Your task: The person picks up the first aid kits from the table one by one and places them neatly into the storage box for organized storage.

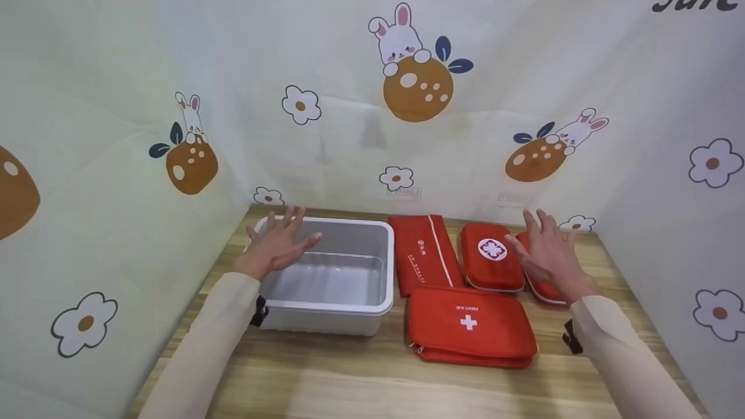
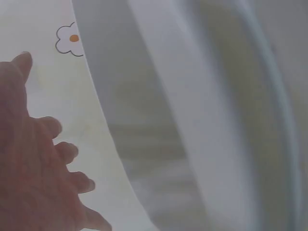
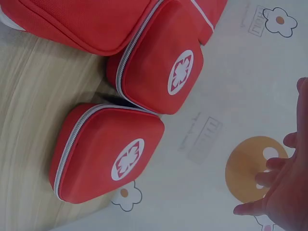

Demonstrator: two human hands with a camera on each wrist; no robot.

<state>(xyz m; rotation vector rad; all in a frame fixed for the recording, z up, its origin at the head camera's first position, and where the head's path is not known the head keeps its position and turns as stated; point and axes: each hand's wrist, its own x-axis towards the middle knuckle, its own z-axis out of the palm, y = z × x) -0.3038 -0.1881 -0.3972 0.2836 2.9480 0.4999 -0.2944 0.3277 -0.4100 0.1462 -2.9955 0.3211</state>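
Note:
My left hand (image 1: pixel 278 244), fingers spread, hovers over the left side of a light grey plastic bin (image 1: pixel 326 321). On the right, my right hand (image 1: pixel 550 253) is held up with spread fingers and holds nothing. It partly covers a red zippered case (image 1: pixel 544 291) in the head view. Beside that lies a matching red hard case (image 1: pixel 493 265) with a white round emblem; both cases (image 3: pixel 113 149) show whole zippers in the right wrist view. A red first aid pouch (image 1: pixel 471 331) with a white cross lies in front. Behind it is a flat red pouch (image 1: pixel 422 256) with a white stripe.
Everything stands on a wood-grain table (image 1: pixel 326 372). A pale cloth (image 1: pixel 337 145) printed with rabbits, oranges and flowers hangs behind and on both sides. The bin's inside shows only its bare grey floor and walls.

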